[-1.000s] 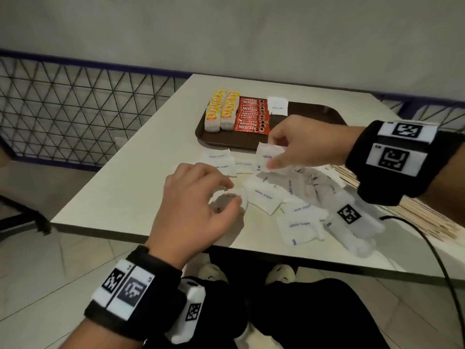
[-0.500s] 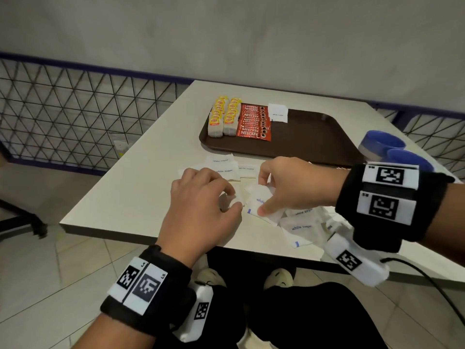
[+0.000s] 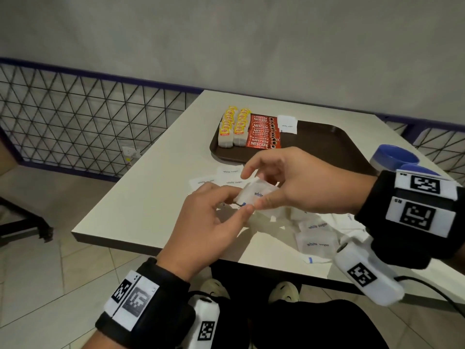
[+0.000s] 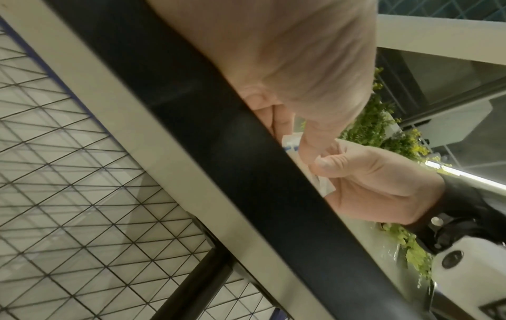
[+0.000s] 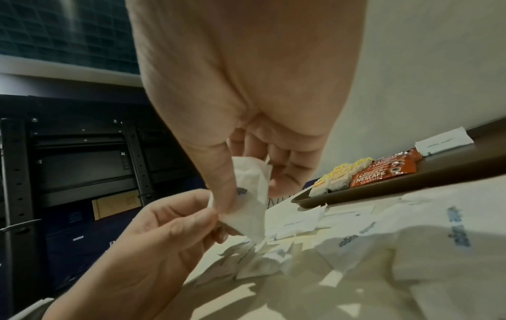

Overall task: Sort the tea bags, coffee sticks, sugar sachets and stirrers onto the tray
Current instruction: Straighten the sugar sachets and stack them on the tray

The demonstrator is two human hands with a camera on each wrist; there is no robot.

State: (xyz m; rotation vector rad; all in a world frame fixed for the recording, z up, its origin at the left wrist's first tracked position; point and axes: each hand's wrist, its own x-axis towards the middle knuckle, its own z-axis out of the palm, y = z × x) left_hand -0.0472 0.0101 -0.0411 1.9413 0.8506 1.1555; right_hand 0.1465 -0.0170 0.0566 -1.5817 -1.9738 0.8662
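A cream rectangular table [image 3: 141, 197] carried a dark brown plastic tray [image 3: 327, 144] at its far side, loose white paper sugar sachets [image 3: 315, 241] scattered near the front edge, and two blue round bowls [image 3: 395, 157] to the right.

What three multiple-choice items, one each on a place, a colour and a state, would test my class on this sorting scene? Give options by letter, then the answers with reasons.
1. Where do the tea bags sit on the tray?
A. Left end, beside the coffee sticks
B. Right end
C. On the table, off the tray

2. What colour are the coffee sticks?
A. Blue
B. Red
C. Green

3. What is the state of the sugar sachets at the hands?
A. Lying flat on the tray
B. Pinched between both hands above the table
C. Dropped on the floor

Answers: 1 A, the yellow-labelled bags flank the sticks at the left. 2 B, the wrappers are red. 3 B, the left hand and right hand both pinch them.
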